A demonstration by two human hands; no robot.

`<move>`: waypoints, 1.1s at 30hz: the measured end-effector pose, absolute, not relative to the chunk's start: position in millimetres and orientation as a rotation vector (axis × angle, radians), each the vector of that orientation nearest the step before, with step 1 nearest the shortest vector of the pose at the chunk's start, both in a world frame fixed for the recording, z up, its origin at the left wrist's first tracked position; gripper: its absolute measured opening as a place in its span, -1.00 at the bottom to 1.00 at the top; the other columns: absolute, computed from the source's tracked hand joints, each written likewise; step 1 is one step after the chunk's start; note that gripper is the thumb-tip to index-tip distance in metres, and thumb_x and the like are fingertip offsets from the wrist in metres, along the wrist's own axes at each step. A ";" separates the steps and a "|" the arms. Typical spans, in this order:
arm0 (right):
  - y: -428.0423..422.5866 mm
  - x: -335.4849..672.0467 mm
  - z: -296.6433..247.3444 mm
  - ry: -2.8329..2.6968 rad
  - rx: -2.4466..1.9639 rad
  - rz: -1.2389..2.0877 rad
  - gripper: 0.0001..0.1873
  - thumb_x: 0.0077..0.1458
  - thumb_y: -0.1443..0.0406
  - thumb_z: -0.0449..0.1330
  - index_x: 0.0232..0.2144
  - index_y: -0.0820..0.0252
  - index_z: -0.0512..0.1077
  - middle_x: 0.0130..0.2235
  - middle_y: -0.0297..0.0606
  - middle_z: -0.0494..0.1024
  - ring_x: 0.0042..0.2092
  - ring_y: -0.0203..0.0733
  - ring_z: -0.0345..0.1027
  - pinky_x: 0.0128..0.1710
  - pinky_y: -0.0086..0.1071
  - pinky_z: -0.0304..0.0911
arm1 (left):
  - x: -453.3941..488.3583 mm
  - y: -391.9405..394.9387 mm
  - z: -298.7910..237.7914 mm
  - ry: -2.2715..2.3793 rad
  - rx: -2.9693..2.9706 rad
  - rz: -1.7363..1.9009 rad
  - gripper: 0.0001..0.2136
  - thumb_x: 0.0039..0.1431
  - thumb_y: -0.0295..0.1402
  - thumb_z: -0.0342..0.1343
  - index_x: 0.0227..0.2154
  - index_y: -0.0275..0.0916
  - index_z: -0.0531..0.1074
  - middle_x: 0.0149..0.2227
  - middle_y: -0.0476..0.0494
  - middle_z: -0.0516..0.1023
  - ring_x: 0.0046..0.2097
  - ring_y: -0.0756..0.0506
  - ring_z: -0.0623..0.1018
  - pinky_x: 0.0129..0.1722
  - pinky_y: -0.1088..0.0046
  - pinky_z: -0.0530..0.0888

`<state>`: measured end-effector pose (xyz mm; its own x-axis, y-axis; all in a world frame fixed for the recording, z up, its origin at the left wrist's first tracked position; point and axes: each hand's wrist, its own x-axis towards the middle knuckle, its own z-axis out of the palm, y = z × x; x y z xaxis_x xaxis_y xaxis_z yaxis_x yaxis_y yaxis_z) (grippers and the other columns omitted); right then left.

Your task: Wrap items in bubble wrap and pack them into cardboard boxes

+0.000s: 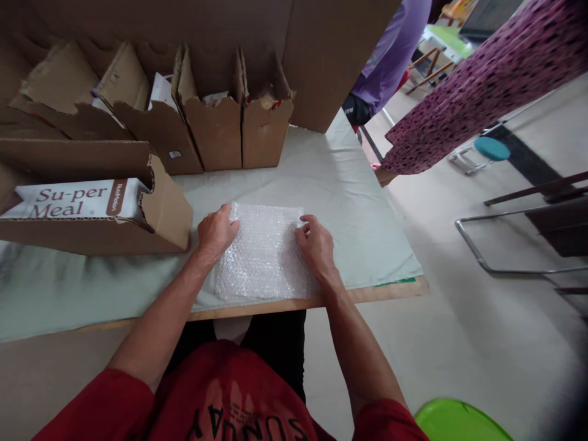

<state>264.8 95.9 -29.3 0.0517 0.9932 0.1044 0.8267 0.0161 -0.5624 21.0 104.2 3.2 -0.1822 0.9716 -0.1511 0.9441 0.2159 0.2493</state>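
Observation:
A clear, roughly square piece of bubble wrap lies flat on the table in front of me, near its front edge. My left hand holds its upper left edge, with the thumb on top and the other fingers mostly hidden from view. On the opposite side, my right hand has its curled fingers and thumb at the upper right edge of the bubble wrap. Whether the piece is one layer or several cannot be made out.
A cardboard box holding a white "Su-per Meal" pack stands at left. Several open cardboard bins line the back against a cardboard wall. A person in patterned pink clothing is beyond the table's right edge. A green round object is at lower right.

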 end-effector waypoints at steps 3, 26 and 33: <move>96.9 265.6 -31.8 -1.821 -1.836 0.434 -0.68 0.16 0.34 0.04 -0.06 0.15 0.44 -0.33 -0.20 0.56 -0.31 -0.09 0.39 -0.25 -0.24 0.20 | 19.8 102.6 1.3 2.214 1.823 0.198 -0.59 0.20 -0.30 0.07 0.11 -0.18 0.44 -0.09 -0.25 0.67 -0.05 -0.30 0.61 -0.16 0.25 0.48; 96.7 267.0 -28.7 -1.797 -1.836 0.388 -0.62 0.11 0.32 0.15 0.00 0.18 0.43 -0.30 -0.20 0.54 -0.30 -0.11 0.37 -0.26 -0.24 0.22 | 22.1 94.8 5.8 2.198 1.858 0.207 -0.65 0.24 -0.29 0.12 0.07 -0.21 0.42 -0.11 -0.26 0.61 -0.03 -0.28 0.57 -0.07 0.22 0.48; 12.8 291.4 16.7 -2.209 -1.432 0.341 -0.77 0.23 0.16 0.22 -0.09 0.08 0.48 -0.10 -0.17 0.57 -0.24 -0.12 0.44 -0.27 -0.24 0.29 | 16.6 38.5 21.8 1.877 2.244 0.480 -0.65 0.27 -0.34 0.09 0.10 -0.24 0.40 0.01 -0.28 0.52 0.07 -0.26 0.49 0.07 0.16 0.43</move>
